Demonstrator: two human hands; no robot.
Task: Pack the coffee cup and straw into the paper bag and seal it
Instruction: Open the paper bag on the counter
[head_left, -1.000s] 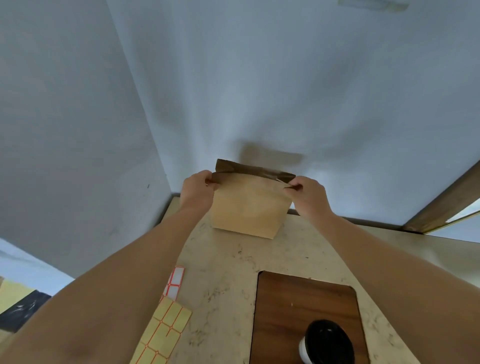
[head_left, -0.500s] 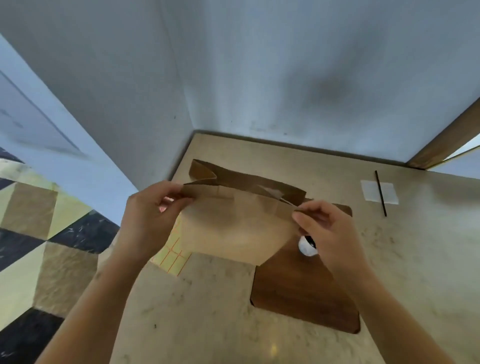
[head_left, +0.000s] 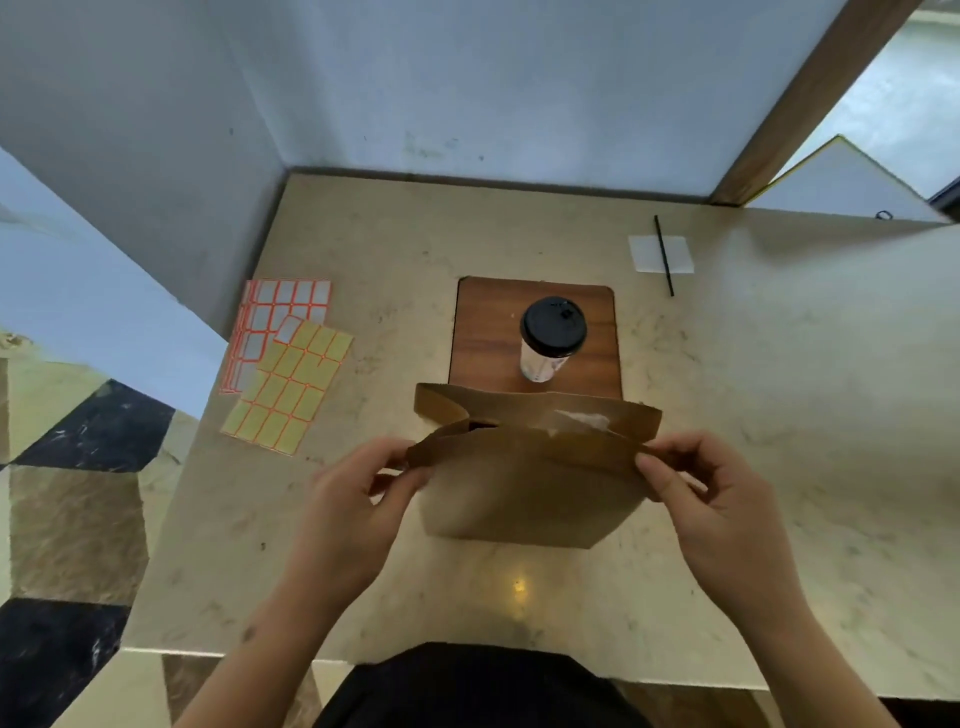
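We had both hands on the paper bag (head_left: 524, 488), which stood near the front of the marble counter (head_left: 779, 415) with its mouth partly spread. Our left hand (head_left: 353, 512) pinched the bag's left top corner between thumb and curled fingers, and our right hand (head_left: 711, 499) pinched the right top corner the same way, thumb lying along the rim. Both forearms came in from the bottom corners, angled toward the middle.

The coffee cup (head_left: 551, 338), black lid on, stood upright on the wooden board (head_left: 483, 332) just behind the bag, not in it yet. The black straw (head_left: 663, 255) lay across a small white napkin (head_left: 647, 252) toward the far right, well apart from the bag and cup.

For room: the counter's front edge ran close below the bag's base, with bare marble between them. Walls closed in the back and the far left corner. Two sticker sheets (head_left: 285, 358), one white and one yellow, sat by the left edge, near our left hand but not touching it. The stretch of counter right of the bag looked open out to the edge of view.
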